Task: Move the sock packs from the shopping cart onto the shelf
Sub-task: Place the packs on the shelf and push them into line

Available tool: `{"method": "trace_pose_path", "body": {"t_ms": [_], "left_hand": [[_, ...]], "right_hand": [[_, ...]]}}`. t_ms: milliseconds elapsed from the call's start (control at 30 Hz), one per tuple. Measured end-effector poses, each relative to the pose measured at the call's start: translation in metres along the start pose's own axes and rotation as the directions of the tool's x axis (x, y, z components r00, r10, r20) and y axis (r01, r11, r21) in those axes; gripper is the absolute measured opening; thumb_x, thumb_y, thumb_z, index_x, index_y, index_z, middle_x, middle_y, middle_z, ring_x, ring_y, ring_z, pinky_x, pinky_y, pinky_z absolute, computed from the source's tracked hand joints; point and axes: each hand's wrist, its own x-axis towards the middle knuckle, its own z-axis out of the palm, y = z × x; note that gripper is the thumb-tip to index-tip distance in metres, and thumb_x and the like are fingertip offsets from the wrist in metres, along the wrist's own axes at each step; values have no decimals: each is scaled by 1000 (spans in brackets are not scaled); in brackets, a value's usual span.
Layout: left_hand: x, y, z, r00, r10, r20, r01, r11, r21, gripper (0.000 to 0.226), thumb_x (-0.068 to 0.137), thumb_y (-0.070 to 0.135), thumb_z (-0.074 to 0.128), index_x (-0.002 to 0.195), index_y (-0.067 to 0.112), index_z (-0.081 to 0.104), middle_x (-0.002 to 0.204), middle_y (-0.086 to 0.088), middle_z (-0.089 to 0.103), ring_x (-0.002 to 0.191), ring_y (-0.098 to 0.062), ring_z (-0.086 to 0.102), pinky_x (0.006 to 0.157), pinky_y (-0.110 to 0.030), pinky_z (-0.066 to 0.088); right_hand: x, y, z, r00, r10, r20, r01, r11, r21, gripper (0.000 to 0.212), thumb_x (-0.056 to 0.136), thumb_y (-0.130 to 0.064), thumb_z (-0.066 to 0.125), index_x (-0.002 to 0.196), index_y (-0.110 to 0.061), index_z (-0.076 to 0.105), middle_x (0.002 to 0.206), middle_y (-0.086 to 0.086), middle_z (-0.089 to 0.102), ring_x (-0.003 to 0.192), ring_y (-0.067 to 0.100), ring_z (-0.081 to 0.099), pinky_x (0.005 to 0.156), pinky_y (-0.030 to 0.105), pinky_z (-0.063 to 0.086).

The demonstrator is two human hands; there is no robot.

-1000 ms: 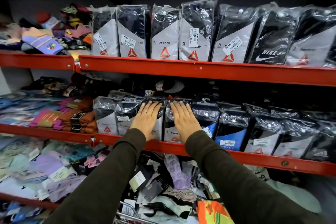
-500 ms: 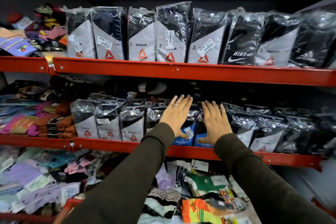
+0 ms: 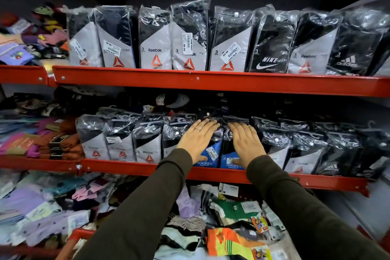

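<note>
A row of black-and-grey sock packs (image 3: 147, 143) in clear plastic stands upright on the red middle shelf (image 3: 135, 168). Two blue Jockey packs (image 3: 211, 155) stand in the middle of that row. My left hand (image 3: 197, 139) lies flat, fingers spread, against the left Jockey pack and the pack beside it. My right hand (image 3: 247, 143) presses flat on the right Jockey pack (image 3: 229, 159). Neither hand grips anything. The shopping cart's red rim (image 3: 79, 235) shows at the bottom left, with loose sock packs (image 3: 232, 243) piled below my arms.
The upper red shelf (image 3: 211, 81) holds a full row of Reebok, Nike and Adidas packs (image 3: 270, 48). Coloured socks (image 3: 31, 143) are heaped on the shelves at the left. Mixed loose socks (image 3: 42, 207) fill the bottom shelf. A grey wall (image 3: 371, 207) closes the right side.
Both hands have slid right along the middle shelf's row, from the Reebok packs to the two blue Jockey packs, and stay flat against them. The view shifted right with them.
</note>
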Motion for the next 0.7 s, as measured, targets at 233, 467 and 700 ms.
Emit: {"method": "trace_pose_path", "body": {"t_ms": [233, 467, 700], "left_hand": [[-2, -19, -14, 998, -51, -39, 54, 996, 66, 139, 66, 82, 62, 156, 7, -12, 167, -8, -7, 155, -28, -5, 125, -47, -5], [-32, -52, 0, 932, -312, 184, 313, 949, 22, 146, 61, 75, 74, 155, 5, -12, 166, -10, 8, 154, -28, 8, 125, -52, -1], [-37, -46, 14, 929, -348, 125, 350, 937, 6, 127, 71, 49, 82, 157, 9, -3, 163, -9, 15, 150, -28, 21, 126, -44, 14]], "right_hand": [[7, 9, -12, 997, -24, -79, 31, 995, 95, 120, 70, -72, 65, 153, -3, 13, 155, 15, 31, 144, 33, 29, 122, 48, 18], [33, -41, -15, 985, -89, -145, 113, 980, 165, 100, 83, -59, 60, 154, -5, 15, 157, 14, 31, 146, 32, 28, 122, 48, 17], [38, -62, 9, 985, 9, -172, 3, 998, 66, 96, 77, -61, 67, 148, -4, 34, 147, 13, 48, 137, 31, 45, 116, 50, 31]]}}
